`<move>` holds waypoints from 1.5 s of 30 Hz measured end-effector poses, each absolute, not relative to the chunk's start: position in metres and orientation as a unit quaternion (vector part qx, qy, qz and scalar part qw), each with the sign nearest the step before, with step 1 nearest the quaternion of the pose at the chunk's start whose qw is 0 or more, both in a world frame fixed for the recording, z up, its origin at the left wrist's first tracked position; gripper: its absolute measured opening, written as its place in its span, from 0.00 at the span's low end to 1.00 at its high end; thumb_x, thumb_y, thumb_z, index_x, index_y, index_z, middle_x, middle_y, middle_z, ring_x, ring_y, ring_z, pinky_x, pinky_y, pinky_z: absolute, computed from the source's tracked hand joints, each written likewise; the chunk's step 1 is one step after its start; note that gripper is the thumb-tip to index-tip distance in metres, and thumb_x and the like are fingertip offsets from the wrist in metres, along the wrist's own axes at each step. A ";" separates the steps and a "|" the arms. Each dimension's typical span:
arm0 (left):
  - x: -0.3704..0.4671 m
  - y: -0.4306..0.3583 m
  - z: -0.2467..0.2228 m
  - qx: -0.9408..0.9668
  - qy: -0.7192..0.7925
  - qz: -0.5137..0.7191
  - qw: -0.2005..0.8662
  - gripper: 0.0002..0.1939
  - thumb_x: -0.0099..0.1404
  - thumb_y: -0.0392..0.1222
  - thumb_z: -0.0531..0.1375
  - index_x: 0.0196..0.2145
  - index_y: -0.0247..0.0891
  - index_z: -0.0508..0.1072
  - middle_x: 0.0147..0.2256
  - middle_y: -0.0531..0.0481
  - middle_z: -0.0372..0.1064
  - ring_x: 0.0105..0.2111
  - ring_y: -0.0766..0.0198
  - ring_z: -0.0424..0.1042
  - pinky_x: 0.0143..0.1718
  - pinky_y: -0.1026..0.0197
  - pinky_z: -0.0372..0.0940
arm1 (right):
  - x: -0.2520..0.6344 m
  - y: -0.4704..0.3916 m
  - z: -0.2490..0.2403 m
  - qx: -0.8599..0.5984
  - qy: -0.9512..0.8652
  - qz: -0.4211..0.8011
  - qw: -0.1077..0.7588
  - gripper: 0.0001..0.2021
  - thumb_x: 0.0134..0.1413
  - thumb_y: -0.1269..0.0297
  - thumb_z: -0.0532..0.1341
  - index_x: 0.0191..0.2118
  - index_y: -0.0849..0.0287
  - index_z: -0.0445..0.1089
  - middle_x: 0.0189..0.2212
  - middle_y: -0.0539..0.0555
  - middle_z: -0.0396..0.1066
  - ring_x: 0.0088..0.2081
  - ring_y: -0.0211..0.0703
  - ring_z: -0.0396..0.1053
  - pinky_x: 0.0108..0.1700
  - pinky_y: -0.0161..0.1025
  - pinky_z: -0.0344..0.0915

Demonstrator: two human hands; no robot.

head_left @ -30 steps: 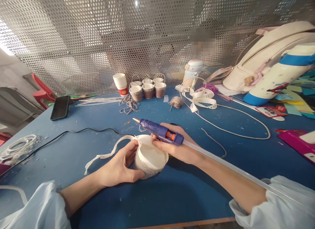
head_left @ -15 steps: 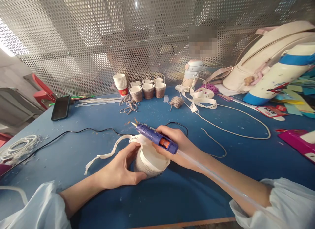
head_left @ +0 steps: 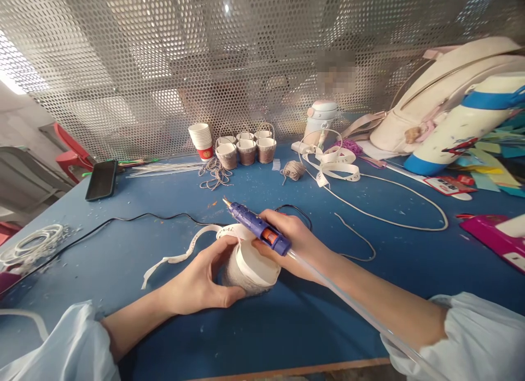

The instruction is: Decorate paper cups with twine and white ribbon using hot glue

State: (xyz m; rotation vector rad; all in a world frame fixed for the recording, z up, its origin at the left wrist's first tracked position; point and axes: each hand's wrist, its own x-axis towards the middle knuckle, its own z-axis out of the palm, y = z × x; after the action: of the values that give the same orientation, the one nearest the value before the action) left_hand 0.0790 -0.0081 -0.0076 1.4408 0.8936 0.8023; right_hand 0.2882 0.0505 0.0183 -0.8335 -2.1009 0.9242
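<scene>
A paper cup [head_left: 250,277] wrapped in grey-brown yarn tilts on the blue table, its white rim facing me. My left hand [head_left: 203,277] is closed around its left side, thumb in front. A printed white ribbon [head_left: 184,255] runs along the cup's far rim, its loose end trailing left on the table. My right hand [head_left: 289,239] grips a purple glue gun [head_left: 258,227], with a long clear glue stick [head_left: 340,299] sticking out of its back. The nozzle points up and left, beyond the cup. Some right fingers are hidden behind the gun and cup.
Several small yarn-wrapped cups [head_left: 246,151] with handles stand at the back beside stacked paper cups [head_left: 200,141]. A yarn ball [head_left: 293,170], coiled ribbon [head_left: 338,168] and white cord [head_left: 406,225] lie right of them. A black cable [head_left: 143,215] crosses leftward; a phone [head_left: 101,180] rests far left.
My right hand and the glue gun have shifted slightly, the nozzle moving a little right and up. My left hand still holds the cup in nearly the same place.
</scene>
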 end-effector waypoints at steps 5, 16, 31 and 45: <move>0.077 -0.007 -0.010 0.598 0.387 0.361 0.601 0.32 0.53 0.38 0.69 0.54 0.42 0.63 0.53 0.43 0.66 0.55 0.49 0.66 0.57 0.49 0.60 | 0.292 0.052 0.021 -0.342 -0.768 0.424 0.337 0.08 0.50 0.63 0.65 0.32 0.57 0.64 0.26 0.46 0.65 0.27 0.37 0.62 0.30 0.34 0.58; 0.078 -0.001 -0.006 0.554 0.340 0.382 0.657 0.32 0.53 0.42 0.69 0.55 0.43 0.68 0.57 0.44 0.65 0.59 0.44 0.62 0.58 0.49 0.58 | 0.295 0.055 0.024 -0.395 -0.677 0.525 0.331 0.11 0.48 0.58 0.68 0.35 0.57 0.70 0.32 0.49 0.71 0.35 0.42 0.68 0.39 0.38 0.63; 0.082 -0.001 -0.004 0.484 0.400 0.436 0.645 0.27 0.52 0.33 0.62 0.51 0.43 0.70 0.56 0.49 0.68 0.60 0.47 0.59 0.58 0.52 0.55 | 0.289 0.047 0.020 -0.400 -0.705 0.426 0.402 0.06 0.51 0.62 0.63 0.31 0.58 0.67 0.27 0.47 0.67 0.28 0.38 0.63 0.31 0.34 0.61; 0.080 -0.005 -0.005 0.545 0.392 0.424 0.608 0.24 0.59 0.54 0.64 0.49 0.41 0.70 0.54 0.44 0.68 0.56 0.46 0.63 0.53 0.52 0.57 | 0.285 0.041 0.018 -0.371 -0.716 0.431 0.404 0.07 0.51 0.63 0.65 0.30 0.57 0.65 0.26 0.46 0.65 0.27 0.36 0.62 0.30 0.33 0.59</move>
State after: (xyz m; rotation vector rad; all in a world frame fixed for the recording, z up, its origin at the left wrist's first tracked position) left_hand 0.0799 -0.0045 -0.0051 1.2586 0.9046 0.9795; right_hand 0.2846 0.0411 0.0177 -0.9372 -1.8089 1.0884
